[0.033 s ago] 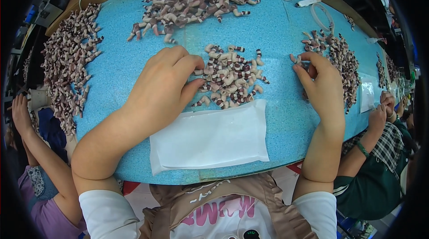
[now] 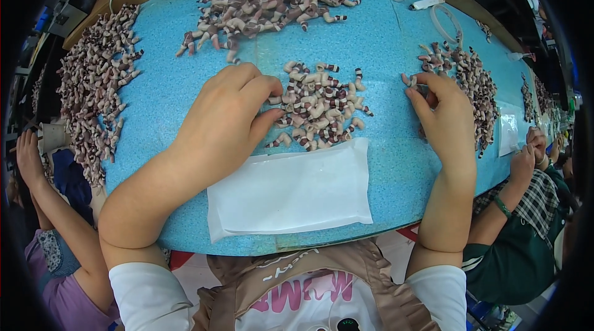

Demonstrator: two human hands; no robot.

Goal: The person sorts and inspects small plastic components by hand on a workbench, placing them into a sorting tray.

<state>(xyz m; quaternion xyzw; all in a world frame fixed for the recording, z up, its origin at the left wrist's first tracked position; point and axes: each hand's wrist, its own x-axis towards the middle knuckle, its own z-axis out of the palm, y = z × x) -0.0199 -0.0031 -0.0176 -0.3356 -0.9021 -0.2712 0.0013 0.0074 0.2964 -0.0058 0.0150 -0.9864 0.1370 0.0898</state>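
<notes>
While the left hand (image 2: 226, 102) gapes, the right hand (image 2: 444, 108) pinches a piece (image 2: 406, 80).

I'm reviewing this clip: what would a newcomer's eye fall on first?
Probably the bright blue tabletop with its small dark-and-cream pieces: a large far heap, a left heap, a right heap, and a smaller pile between the left hand and the right hand. Next comes the plain white packet between that pile and the near edge. The right hand also seems to pinch one small piece.
</notes>
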